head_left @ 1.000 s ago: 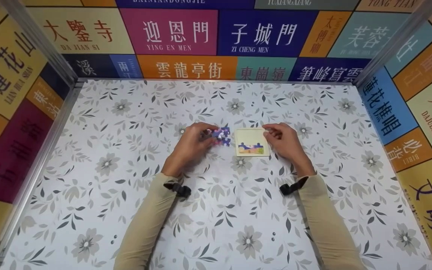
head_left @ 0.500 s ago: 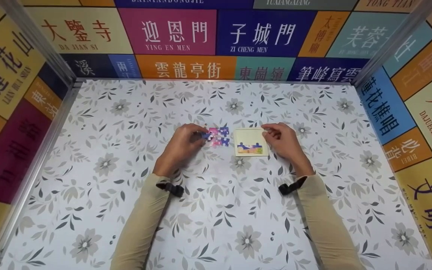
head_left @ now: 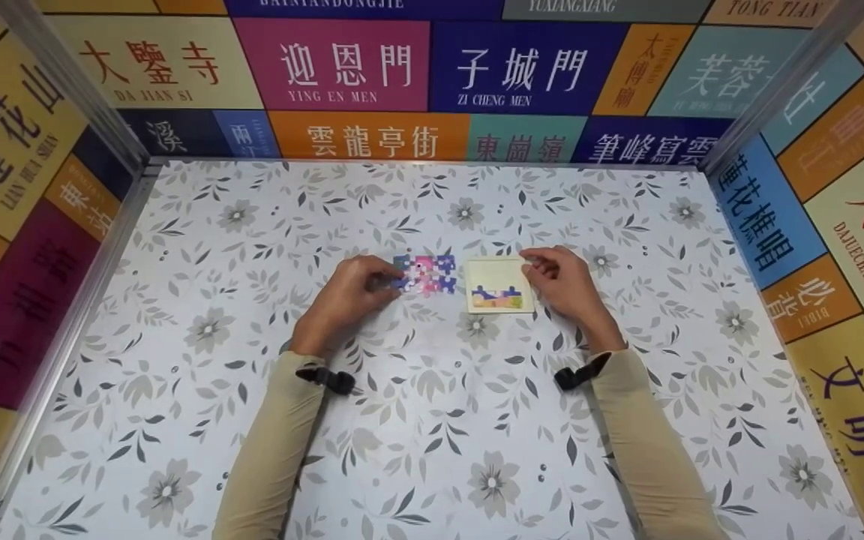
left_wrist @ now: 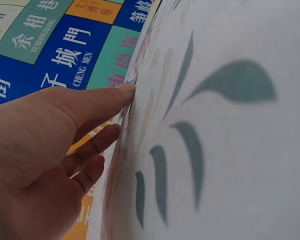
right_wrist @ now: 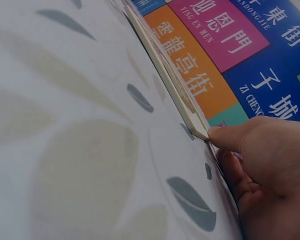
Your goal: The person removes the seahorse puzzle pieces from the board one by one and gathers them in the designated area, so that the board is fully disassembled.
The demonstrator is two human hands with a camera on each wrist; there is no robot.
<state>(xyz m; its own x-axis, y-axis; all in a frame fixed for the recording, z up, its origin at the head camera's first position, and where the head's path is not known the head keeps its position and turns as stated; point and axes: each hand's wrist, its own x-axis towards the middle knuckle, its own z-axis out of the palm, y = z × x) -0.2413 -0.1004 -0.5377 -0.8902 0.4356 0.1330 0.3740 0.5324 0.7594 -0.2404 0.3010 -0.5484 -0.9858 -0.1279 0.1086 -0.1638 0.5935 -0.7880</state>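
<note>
Small jigsaw pieces in blue, pink and white lie bunched on the table. At their left edge is my left hand, its thumb and fingertips touching the outer pieces. In the left wrist view this left hand has its thumb straight and its fingers bent low at the table surface. To the right of the pieces lies a square cream puzzle tray, whose bottom strip holds joined pieces of a picture. My right hand holds the tray by its upper right corner. The right wrist view shows the thumb against the tray's corner; some fingertips are hidden.
The table has a white cloth with grey flowers and leaves. Panels with coloured blocks and Chinese characters rise at the back and both sides. A black strap is on each wrist.
My left hand has drawn back leftward, and more pieces show on the left side of the group, one of them green. The right hand stays at the tray's corner.
</note>
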